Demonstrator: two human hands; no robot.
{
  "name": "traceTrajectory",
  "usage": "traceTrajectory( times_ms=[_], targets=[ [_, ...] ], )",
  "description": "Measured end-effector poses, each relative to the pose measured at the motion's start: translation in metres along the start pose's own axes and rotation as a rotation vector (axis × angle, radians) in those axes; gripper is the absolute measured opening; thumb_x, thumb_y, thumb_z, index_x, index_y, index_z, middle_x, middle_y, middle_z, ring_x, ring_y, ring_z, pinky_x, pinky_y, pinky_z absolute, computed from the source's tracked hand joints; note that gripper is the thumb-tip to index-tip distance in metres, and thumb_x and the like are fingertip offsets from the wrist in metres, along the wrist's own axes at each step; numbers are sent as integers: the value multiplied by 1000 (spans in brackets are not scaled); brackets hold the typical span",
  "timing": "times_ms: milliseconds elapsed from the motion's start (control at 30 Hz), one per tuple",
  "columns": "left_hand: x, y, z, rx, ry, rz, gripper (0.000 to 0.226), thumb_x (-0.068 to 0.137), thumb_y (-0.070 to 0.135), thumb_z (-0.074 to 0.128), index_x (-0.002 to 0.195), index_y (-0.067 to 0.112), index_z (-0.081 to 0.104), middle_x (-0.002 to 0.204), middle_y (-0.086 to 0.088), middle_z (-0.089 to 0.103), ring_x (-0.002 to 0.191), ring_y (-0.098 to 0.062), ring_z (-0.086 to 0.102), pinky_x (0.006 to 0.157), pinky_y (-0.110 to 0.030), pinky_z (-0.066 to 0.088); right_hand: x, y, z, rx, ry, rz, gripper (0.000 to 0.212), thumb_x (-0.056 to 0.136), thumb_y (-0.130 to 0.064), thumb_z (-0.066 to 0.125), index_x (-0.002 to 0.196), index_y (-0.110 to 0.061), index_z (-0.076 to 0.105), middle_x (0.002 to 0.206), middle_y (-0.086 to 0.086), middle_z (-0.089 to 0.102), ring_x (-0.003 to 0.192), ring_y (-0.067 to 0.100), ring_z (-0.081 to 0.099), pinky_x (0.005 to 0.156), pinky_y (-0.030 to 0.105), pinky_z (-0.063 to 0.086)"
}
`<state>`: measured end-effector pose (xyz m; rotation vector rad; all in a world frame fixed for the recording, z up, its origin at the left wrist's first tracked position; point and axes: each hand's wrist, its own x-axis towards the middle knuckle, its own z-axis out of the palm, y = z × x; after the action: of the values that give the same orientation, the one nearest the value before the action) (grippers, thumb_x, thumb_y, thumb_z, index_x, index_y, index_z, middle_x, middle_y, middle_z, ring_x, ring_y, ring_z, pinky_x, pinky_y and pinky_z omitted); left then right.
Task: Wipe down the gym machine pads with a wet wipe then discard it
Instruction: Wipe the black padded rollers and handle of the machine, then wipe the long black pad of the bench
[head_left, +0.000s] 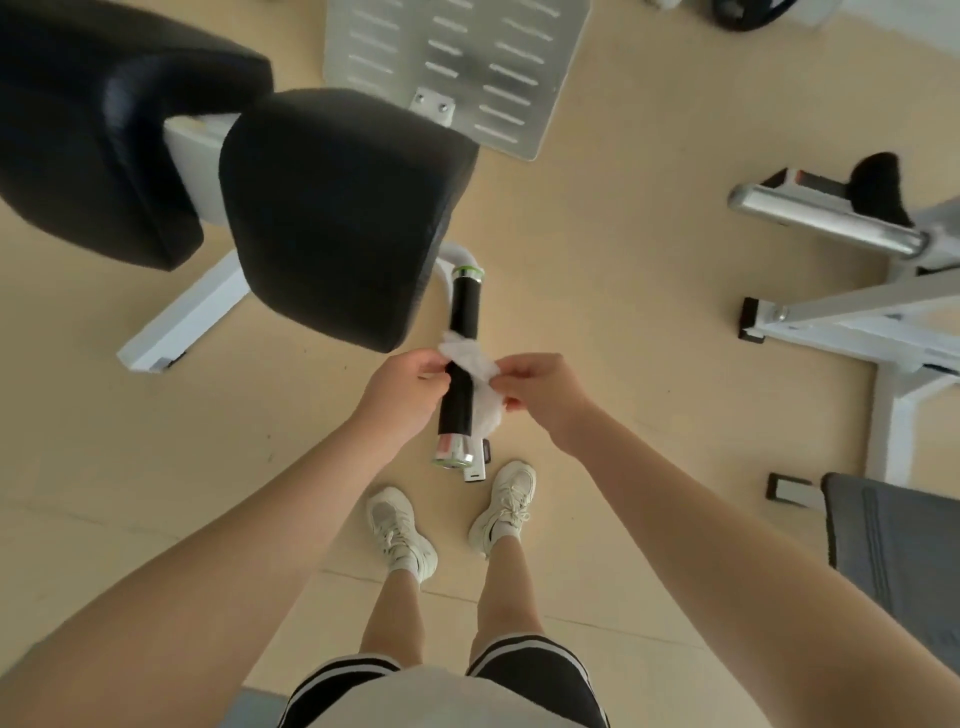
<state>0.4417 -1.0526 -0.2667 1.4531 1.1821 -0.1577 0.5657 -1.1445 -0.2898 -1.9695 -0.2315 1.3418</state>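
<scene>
- Far left, a large black backrest pad (98, 135) sits on the machine's white frame (179, 317), whose foot rests on the tan floor (623, 249).
- Just right of it, a second black seat pad (337, 218) juts toward the camera; behind it lies a slotted metal footplate (457, 67).
- The left hand (410, 387) has its fingers curled, pinching one end of the white wet wipe (475, 371) against the left side of the black foam handle (462, 364).
- The handle runs from a green-ringed collar below the seat pad down to a chrome end cap (the wipe is draped across its middle and hangs crumpled on its right side).
- The right hand (540, 389) pinches the wipe's other end between thumb and fingertips, just right of the handle.
- Below, two white sneakers (452, 519) stand on the floor.
- Far right, another machine's white frame (852, 322) with a chrome roller bar (826, 218), and a grey mat (893, 540).
</scene>
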Motion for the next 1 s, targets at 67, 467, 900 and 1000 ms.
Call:
traceTrajectory(
  times_ms=[67, 467, 900, 1000],
  targets=[
    [-11, 21, 1, 81, 38, 50, 28, 93, 15, 46, 117, 15, 60, 105, 4, 60, 99, -15, 56, 86, -26, 41, -24, 1, -13, 137, 62, 40, 26, 83, 10, 52, 73, -11, 64, 63, 4, 54, 54, 12, 46, 51, 16, 44],
    [-92, 186, 134, 343, -397, 461, 25, 90, 3, 43, 108, 6, 60, 78, 1, 57, 49, 2, 54, 45, -5, 36, -214, 51, -206, 696, 732, 111, 15, 86, 2, 55, 96, -7, 61, 71, 6, 54, 57, 12, 48, 50, 16, 47],
    [-135, 308, 428, 463, -655, 544, 24, 92, 16, 47, 115, 12, 54, 98, -2, 61, 72, -9, 55, 63, -22, 43, -267, 106, -486, 834, 846, -20, 11, 93, -18, 54, 99, -9, 56, 87, 5, 60, 76, 16, 60, 64, 26, 51],
    [-130, 338, 475, 476, -688, 510, 20, 94, 18, 45, 111, 15, 55, 96, 0, 61, 75, -10, 55, 65, -22, 43, -271, 96, -548, 720, 803, -80, 13, 96, -19, 48, 101, -10, 56, 89, 4, 60, 79, 16, 60, 66, 26, 51]
  ],
)
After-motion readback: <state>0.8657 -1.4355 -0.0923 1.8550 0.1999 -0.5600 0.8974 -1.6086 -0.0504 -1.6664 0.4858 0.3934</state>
